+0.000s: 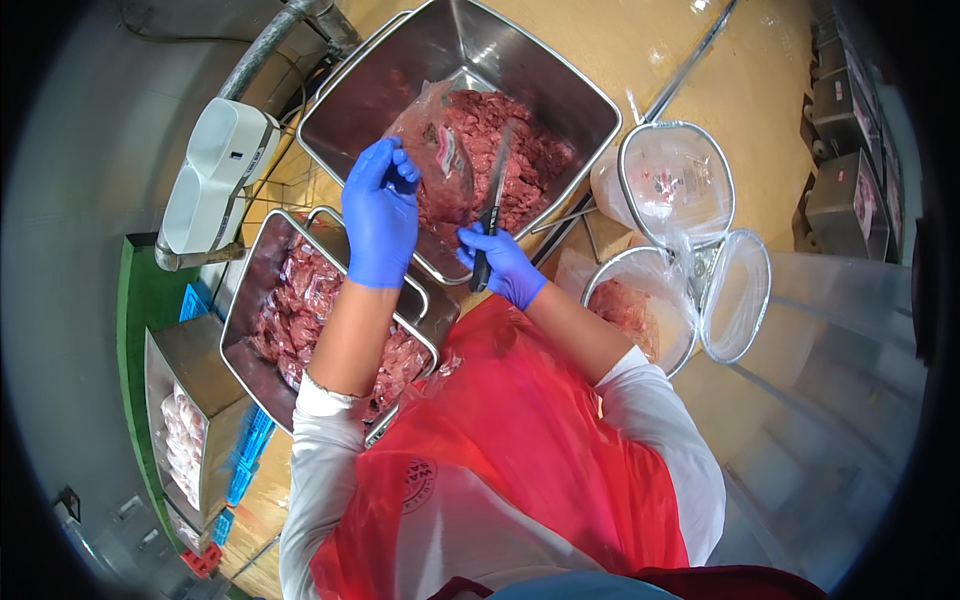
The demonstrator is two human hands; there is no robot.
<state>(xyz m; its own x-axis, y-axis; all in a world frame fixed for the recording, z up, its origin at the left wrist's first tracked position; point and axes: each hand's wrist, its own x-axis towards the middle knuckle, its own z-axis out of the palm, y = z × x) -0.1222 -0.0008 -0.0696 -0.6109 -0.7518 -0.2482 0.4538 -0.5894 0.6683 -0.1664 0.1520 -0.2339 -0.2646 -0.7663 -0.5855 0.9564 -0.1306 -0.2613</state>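
Observation:
My left hand (382,205) in a blue glove grips a clear plastic bag of meat (443,165) at its upper left side, fingers curled, over a large steel tub (350,80). Red chopped meat (525,170) lies in that tub. My right hand (498,262), also gloved, is closed round the black handle of a long knife (500,165), whose blade points away from me over the meat. Below my left arm sits a second steel tub (239,330) holding pieces of meat (292,295), some under clear plastic.
At the right are bag-lined round containers (677,180), one with pale meat (622,312), and steel boxes (842,215) at the edge. A white double holder (212,185) hangs on a pipe (258,65) at left, above a steel bin (200,350) with pale packages and blue plastic pieces (250,450).

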